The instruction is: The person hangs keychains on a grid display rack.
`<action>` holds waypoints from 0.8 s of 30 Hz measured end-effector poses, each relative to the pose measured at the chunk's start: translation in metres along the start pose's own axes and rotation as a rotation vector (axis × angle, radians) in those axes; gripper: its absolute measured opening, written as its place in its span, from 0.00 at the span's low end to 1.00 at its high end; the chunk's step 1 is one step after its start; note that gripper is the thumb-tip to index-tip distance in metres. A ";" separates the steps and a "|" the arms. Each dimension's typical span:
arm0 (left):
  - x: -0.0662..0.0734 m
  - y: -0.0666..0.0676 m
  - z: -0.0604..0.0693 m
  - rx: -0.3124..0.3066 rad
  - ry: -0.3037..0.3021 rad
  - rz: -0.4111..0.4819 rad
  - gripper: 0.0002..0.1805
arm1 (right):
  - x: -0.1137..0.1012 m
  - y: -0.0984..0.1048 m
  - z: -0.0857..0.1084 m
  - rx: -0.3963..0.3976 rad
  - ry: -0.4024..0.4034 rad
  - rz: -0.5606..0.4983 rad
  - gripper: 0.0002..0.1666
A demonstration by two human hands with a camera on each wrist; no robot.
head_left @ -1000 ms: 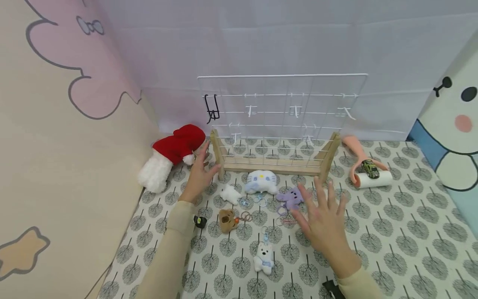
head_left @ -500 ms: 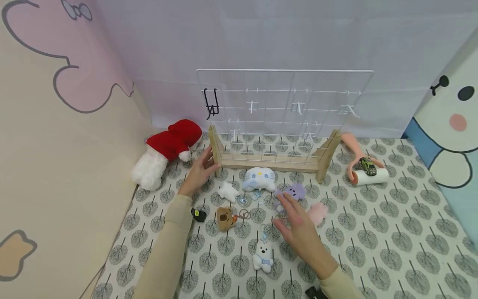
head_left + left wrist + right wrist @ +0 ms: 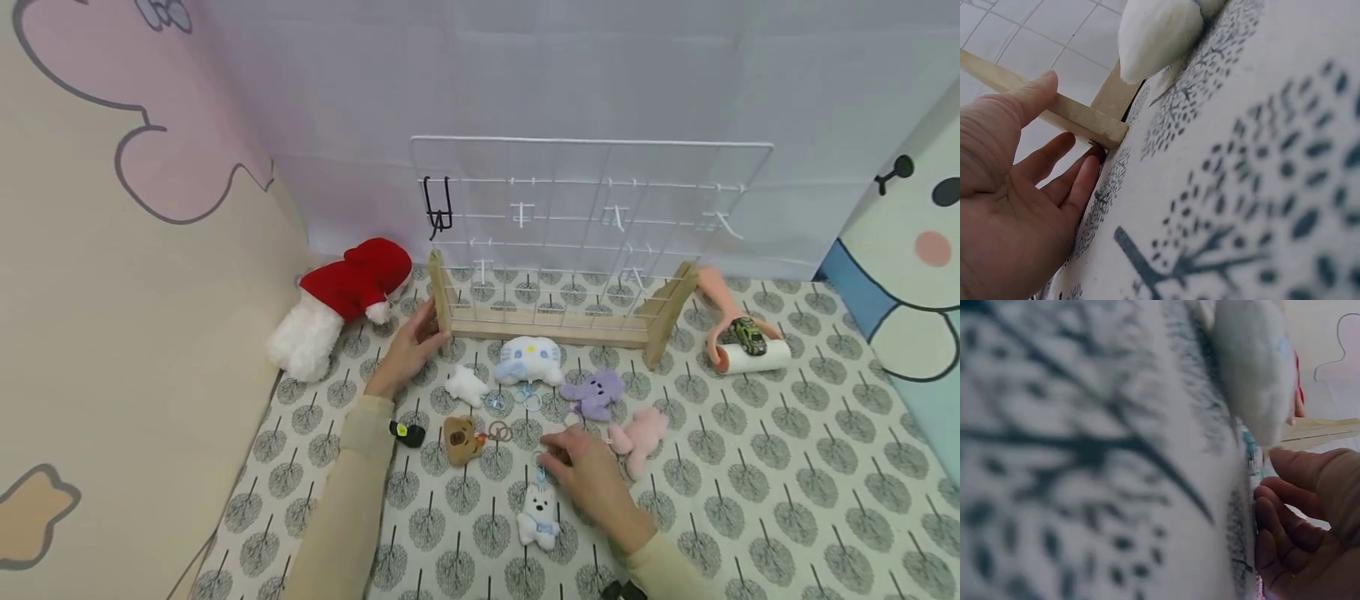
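In the head view my left hand holds the left wooden leg of a white wire grid rack. The left wrist view shows the thumb on one side of that leg and the fingers behind it. My right hand is low over the cloth at the ring and blue clasp of a white plush bear keychain. In the right wrist view its thumb and index finger are slightly apart beside the teal clasp; the white plush partly blocks the view.
Around the hands lie a brown bear keychain, a white plush, a white-and-blue cat plush, a purple plush and a pink plush. A Santa hat and a lint roller with a toy car flank the rack.
My right hand has moved left and down from beside the purple plush to the white bear's ring, uncovering the pink plush. My left hand has closed in on the rack's leg.
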State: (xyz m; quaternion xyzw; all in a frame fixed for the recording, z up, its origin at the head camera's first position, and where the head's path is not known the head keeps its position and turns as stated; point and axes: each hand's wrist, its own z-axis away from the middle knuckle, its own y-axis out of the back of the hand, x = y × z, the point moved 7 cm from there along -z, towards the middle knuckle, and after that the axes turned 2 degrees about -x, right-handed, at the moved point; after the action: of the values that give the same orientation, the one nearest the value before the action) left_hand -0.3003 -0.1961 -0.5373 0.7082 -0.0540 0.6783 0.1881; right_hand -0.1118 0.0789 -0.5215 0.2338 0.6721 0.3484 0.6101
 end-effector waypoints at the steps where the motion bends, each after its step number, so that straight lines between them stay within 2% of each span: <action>1: -0.001 0.000 0.000 -0.001 0.002 -0.001 0.43 | 0.001 -0.001 0.001 0.005 -0.004 -0.005 0.13; 7: -0.007 0.001 0.002 0.002 0.030 -0.004 0.43 | 0.004 -0.006 0.003 0.052 0.001 0.032 0.11; 14: -0.009 0.003 0.000 0.006 0.031 -0.002 0.43 | -0.001 -0.005 0.004 0.127 0.049 0.064 0.08; 24: -0.010 0.002 0.001 0.010 0.061 -0.020 0.43 | -0.009 -0.008 0.004 0.039 0.069 0.176 0.08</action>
State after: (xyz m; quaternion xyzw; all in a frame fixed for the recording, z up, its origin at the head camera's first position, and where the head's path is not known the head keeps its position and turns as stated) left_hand -0.3005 -0.1999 -0.5468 0.6887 -0.0376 0.6979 0.1930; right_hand -0.1053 0.0676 -0.5220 0.2919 0.6761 0.3954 0.5490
